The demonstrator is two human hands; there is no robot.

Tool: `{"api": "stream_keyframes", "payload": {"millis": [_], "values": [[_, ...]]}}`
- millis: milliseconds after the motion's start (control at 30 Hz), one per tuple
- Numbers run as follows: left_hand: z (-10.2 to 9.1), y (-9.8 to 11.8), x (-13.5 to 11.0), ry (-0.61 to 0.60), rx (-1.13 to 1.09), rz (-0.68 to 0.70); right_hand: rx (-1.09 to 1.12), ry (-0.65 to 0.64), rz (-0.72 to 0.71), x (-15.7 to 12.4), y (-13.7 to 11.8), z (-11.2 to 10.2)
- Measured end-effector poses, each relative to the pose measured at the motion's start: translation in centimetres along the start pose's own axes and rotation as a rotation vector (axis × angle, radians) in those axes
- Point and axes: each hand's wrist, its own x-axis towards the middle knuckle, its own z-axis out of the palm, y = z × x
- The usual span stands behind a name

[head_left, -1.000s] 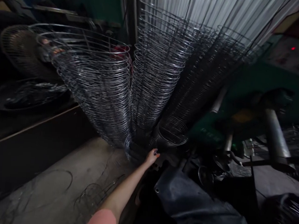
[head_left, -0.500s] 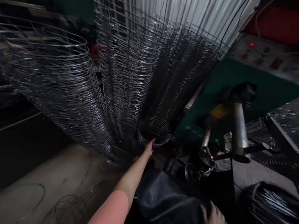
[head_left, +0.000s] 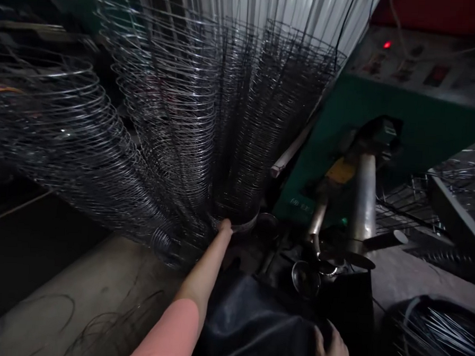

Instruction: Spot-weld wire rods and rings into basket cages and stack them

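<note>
Since it's so dark down where my left hand [head_left: 225, 226] is, I honestly can't tell whether those fingers are pinching anything or just laid on metal. It's at the left part of the round rim [head_left: 246, 226], the thing I'm working at, which sits at the near, bottom end of the right wire stack [head_left: 260, 126]. Looks like touching to me, but I wouldn't swear to it.

So my read: the step in hand is the reach, with the arm stretched out from the pink sleeve [head_left: 169, 331]. Next move, I'd say, calls for a sure hold on that rim without catching the hoops of the middle wire stack [head_left: 180, 122] just left of it. Wire that dense could snag easily.

Right hand [head_left: 335, 353] is way nearer, resting on the dark apron [head_left: 253, 327], fingers loosely bent, thumb apart from them, nothing in it that I can see. Not needed for the reach imo.

Further out, the left wire stack [head_left: 84, 138] takes up that whole side, with loose wire [head_left: 106, 325] on the floor [head_left: 96, 282] nearer in. Over on the right there's a green machine [head_left: 415, 123] with a red light [head_left: 387, 44] lit and a metal post [head_left: 364, 195] in front, plus a bundle of shiny wire [head_left: 448, 327] near right. Pale ribbed wall [head_left: 262, 4] at the far side.
</note>
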Motion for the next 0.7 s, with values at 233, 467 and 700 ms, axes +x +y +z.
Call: {"api": "stream_keyframes", "payload": {"millis": [233,467,700], "values": [[-1.2,2.1,-3.2,0.119,0.041,-0.216,-0.052,-0.004,-0.019,0.1,0.8,0.4],[-7.0,1.6,-11.0,0.013,-0.031,-0.117,0.110,0.068,-0.302,2.0,-7.6,0.6],[-16.7,4.9,-15.2,0.115,-0.104,0.110,0.475,-0.202,-0.653,0.2,-18.7,1.4]]}}
